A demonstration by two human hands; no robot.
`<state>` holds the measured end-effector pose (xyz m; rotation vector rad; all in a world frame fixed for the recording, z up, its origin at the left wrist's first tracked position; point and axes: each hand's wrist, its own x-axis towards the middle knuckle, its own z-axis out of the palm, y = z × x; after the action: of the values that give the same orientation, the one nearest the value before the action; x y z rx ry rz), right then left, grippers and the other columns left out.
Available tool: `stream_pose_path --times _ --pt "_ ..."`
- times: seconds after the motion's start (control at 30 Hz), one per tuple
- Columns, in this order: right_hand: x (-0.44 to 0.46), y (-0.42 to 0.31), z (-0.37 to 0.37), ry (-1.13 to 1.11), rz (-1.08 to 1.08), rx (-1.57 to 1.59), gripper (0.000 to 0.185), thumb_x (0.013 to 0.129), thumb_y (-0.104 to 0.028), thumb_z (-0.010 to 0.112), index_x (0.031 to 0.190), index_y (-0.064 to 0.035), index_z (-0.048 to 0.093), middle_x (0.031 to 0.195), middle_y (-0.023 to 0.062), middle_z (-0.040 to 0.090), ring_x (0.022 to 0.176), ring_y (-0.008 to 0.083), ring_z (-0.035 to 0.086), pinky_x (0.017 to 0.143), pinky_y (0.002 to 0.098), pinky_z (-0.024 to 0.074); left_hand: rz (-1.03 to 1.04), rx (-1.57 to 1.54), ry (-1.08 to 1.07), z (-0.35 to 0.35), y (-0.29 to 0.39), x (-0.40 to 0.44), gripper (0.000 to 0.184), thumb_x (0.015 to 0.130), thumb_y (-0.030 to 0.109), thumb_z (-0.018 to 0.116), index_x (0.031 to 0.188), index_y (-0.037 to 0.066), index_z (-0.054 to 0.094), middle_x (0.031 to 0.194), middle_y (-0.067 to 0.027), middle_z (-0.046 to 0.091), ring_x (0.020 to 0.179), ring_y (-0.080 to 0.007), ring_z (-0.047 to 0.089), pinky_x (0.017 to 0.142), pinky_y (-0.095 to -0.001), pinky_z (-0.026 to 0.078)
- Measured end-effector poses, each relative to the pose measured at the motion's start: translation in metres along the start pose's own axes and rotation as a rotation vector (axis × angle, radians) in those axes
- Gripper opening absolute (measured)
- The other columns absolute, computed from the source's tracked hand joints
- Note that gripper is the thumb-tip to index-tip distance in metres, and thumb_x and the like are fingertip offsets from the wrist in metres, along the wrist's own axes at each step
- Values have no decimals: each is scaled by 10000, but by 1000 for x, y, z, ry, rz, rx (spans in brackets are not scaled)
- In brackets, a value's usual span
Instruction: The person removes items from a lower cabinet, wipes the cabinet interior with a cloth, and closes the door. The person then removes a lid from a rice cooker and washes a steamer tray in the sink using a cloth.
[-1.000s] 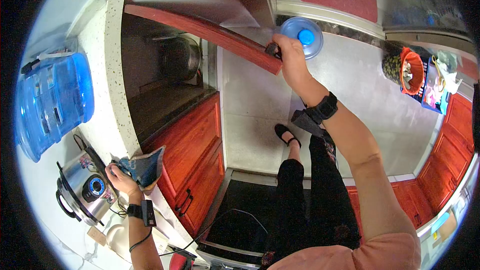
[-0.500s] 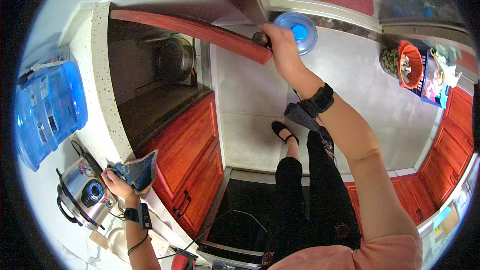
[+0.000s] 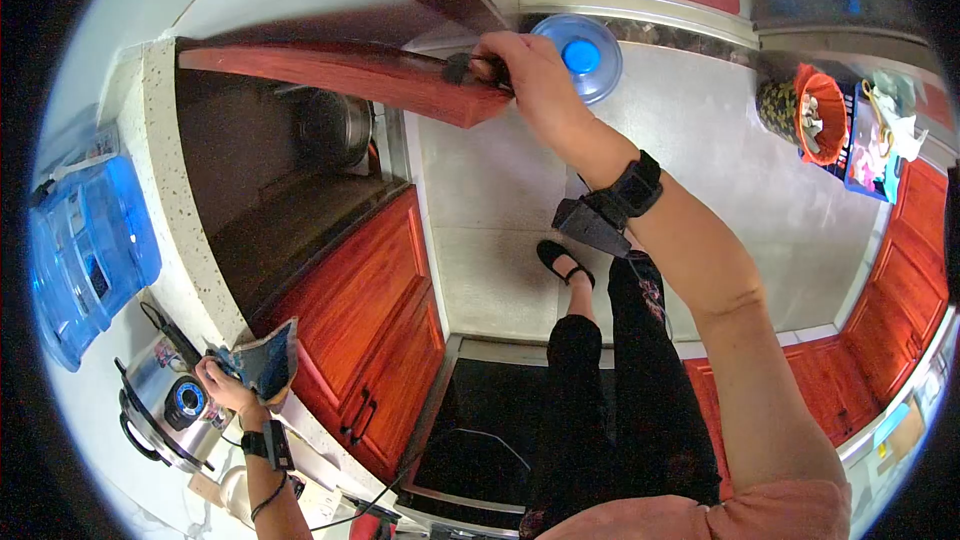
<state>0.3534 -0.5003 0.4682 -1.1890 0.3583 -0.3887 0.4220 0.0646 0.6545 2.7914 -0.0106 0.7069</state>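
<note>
My right hand [image 3: 525, 75] is closed on the dark handle [image 3: 465, 68] at the free end of a red cabinet door [image 3: 330, 72], which stands open. Inside the dark cabinet [image 3: 250, 155] sits a round metal pot [image 3: 345, 128]. Over by the countertop edge, my left hand [image 3: 225, 387] grips a dark blue cloth [image 3: 267, 360], part of which hangs past the edge. Its fingertips are partly hidden by the cloth. Close beside that hand stands a silver electric cooker [image 3: 172, 402] with a black handle and a round dial.
A big blue water bottle [image 3: 95, 260] lies on the speckled counter [image 3: 180, 190]. Another bottle, blue-capped [image 3: 581, 57], stands on the floor beyond my right hand. Red-lined bin [image 3: 820, 115] and basket [image 3: 875, 155] stand at right. Black glass oven front [image 3: 470, 430] is by my legs.
My right hand and the door's free end have shifted left in view, still together. The view itself has moved slightly. My left hand still holds the blue cloth.
</note>
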Motion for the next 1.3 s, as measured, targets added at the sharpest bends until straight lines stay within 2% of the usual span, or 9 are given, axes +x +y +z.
stream_pose_path --times 0.17,0.27,0.47,0.57,0.77,0.87,0.97,1.07,1.3 --pt "1 -19 -6 -48 -28 -31 310 884 -228 452 678 -14 541 644 -9 503 616 93 400 572 263 312 48 -27 4 2 3 0 254 933 252 422 900 33 548 828 -45 503 757 -168 444 754 -292 384" --pt "5 -11 -10 -35 -19 -65 350 867 -263 491 751 26 651 653 43 616 616 114 525 589 280 404 55 -12 5 1 -4 3 259 936 258 425 911 33 551 830 -40 507 761 -166 447 759 -291 384" --pt "5 0 -3 -23 -2 80 328 870 -252 491 751 0 664 675 41 636 625 122 543 602 274 415 4 -7 -6 -5 -11 3 267 941 268 426 916 35 553 825 -27 506 759 -152 442 747 -288 386" --pt "7 3 -7 -53 -292 -382 270 896 -161 436 757 39 553 697 41 578 676 110 484 660 251 397 29 -16 -2 -6 -2 -2 264 942 269 426 909 38 550 812 -21 495 745 -143 432 721 -284 381" --pt "0 0 -12 -115 126 150 156 867 -71 469 880 39 580 799 76 596 767 137 557 710 247 435 -2 -45 11 -3 5 -6 255 934 264 437 875 46 555 783 -21 485 716 -140 422 687 -278 370" --pt "-9 0 -17 -193 -77 -51 173 860 -23 460 972 38 577 901 81 598 847 155 568 754 255 444 -16 40 -30 -8 9 -10 284 942 272 413 905 27 550 860 -78 536 788 -199 485 784 -317 402" --pt "-13 -6 -18 -214 26 -80 219 874 -10 433 1042 33 568 972 79 594 899 168 566 798 260 444 35 14 5 -5 8 -10 258 928 249 429 883 31 560 803 -51 521 733 -173 454 715 -302 388" --pt "-13 -7 -24 -286 -146 -288 239 885 -39 429 1064 18 576 982 77 596 945 175 564 834 264 437 13 2 8 -5 1 -14 259 933 246 438 904 24 568 827 -70 543 767 -186 482 755 -311 398" --pt "-21 23 -33 -50 -5 8 222 911 -172 484 1052 -53 607 1026 58 605 943 130 551 843 241 404 -44 -24 14 -8 21 -26 247 932 239 444 897 25 562 767 -39 499 694 -145 421 665 -287 366"
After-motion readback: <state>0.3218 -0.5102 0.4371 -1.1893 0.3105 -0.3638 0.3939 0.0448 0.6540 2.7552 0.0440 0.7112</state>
